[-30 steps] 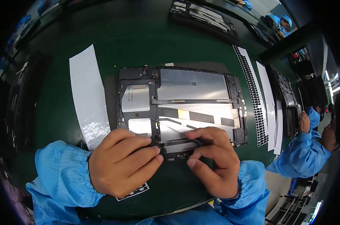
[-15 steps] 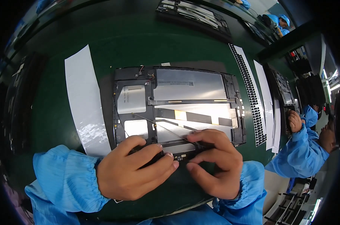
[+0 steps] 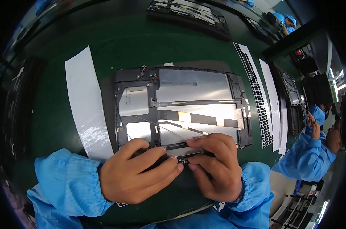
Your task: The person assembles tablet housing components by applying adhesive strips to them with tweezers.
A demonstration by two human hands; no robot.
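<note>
An opened tablet lies flat before me, a black frame with silver panels and dark flat ribbon cables. My left hand rests at its near edge left of the middle, with curled fingers gripping the frame. Under those fingers a black part is mostly hidden. My right hand bends over the same edge, thumb and fingertips drawn together by a small row of connectors. Whatever lies between those fingertips is too small to make out. A thin wire runs slantwise over the panels toward my right fingers.
A white sheet lies left of the tablet, and a strip of black stickers to its right. More opened units stand at the back and on the right. A co-worker in blue sleeves sits at the right.
My right hand has shifted slightly, its fingers now bunched closer to the tablet's near edge. The left hand stays in place. At the right, the co-worker's hands have come together.
</note>
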